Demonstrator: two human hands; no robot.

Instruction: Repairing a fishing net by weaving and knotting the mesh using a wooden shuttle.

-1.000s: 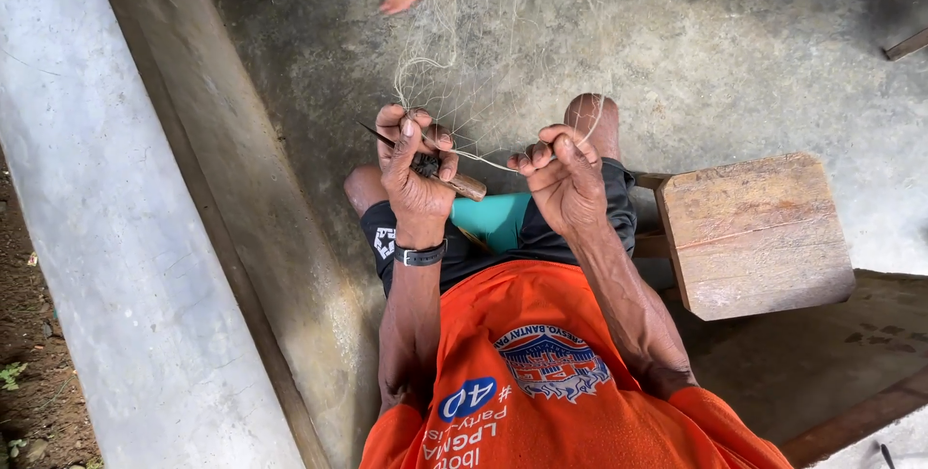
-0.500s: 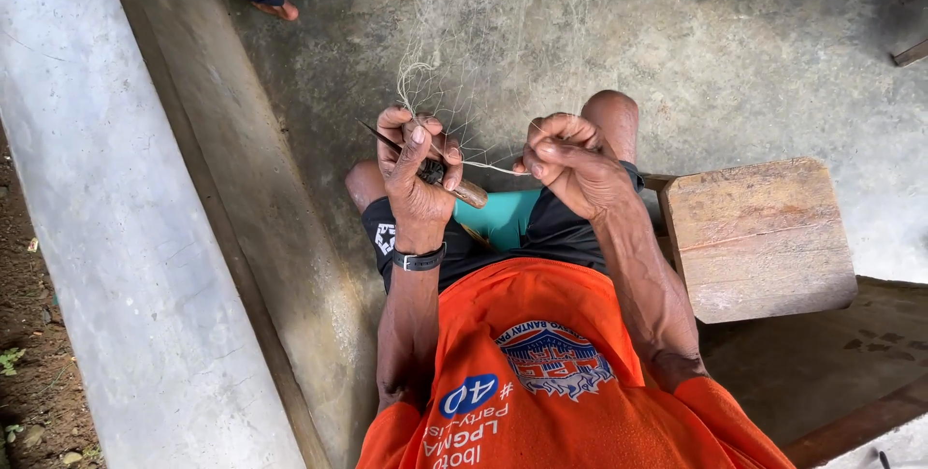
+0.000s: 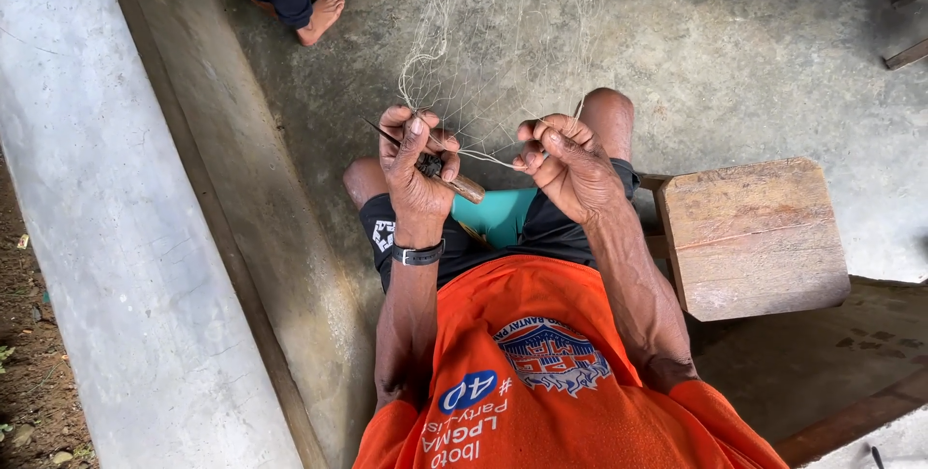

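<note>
— Where the two hands meet above the knees, what is being gripped?

— A thin netting needle point(image 3: 425, 161) with a wooden end is clasped in the left hand point(image 3: 418, 164), the fingers point(image 3: 414, 135) being curled tightly round it. Its dark tip is pointed up and to the left, while the wooden end is seen sticking out toward the right, below the thumb.

— And the right hand point(image 3: 565, 164)?

— A pale twine point(image 3: 488, 157) is pinched between its bent fingers point(image 3: 541, 140), and it is stretched taut across to the left hand. Both hands are kept close together, just apart.

— Where is the fishing net point(image 3: 503, 43) placed?

— It is hung in front of the person, spread from the top edge of the view down to the hands, over the concrete floor point(image 3: 754, 63). Its lower meshes are gathered at the fingertips.

— What else is seen nearby?

— A black wristband point(image 3: 418, 255) is worn on the left wrist. A wooden stool point(image 3: 754, 237) is set just beside the right forearm. A bare foot point(image 3: 322, 14) of another person is seen at the upper left, well apart from the net.
</note>
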